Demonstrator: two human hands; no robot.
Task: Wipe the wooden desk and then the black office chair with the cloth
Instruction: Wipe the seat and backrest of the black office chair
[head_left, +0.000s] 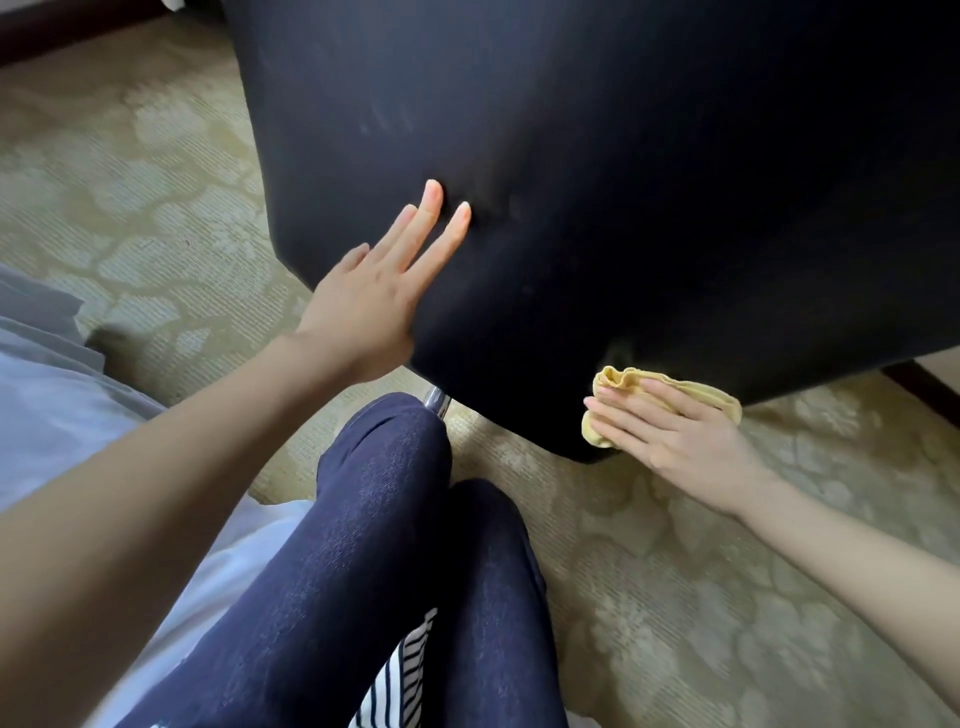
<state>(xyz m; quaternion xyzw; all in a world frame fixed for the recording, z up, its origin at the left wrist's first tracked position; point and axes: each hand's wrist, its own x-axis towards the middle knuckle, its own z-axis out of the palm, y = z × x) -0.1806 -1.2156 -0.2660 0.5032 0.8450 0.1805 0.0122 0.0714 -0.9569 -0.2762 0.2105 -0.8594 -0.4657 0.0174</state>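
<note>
**A:** Where's the cloth (618, 378) just now?

**B:** Bunched under the right hand (685, 441), pressed against the bottom edge of the black office chair (597, 182), low down near the carpet (701, 597).

**A:** What sort of grip has that hand on it?

**B:** Hardly a grip at all. The fingers lie straight over the yellow folds and pin them flat to the upholstery. I'd judge that suits wiping, since a flat palm spreads the pressure along the edge.

**A:** And the left hand (374, 306)?

**B:** It holds nothing. The fingers are straight and the palm is laid on the chair's left side, higher up. My guess is that it braces the chair so it won't swivel or roll away under the push. A chrome post (436, 402) shows beneath it.

**A:** Why so low?

**B:** The person seems to be seated on the bed (47, 415), with their knees (395, 467) close to the chair, so the lower edge is within easy reach.

**A:** And the bench?

**B:** It's out of view. With the cloth on the chair, I'd reckon this is the second half of the task.
</note>
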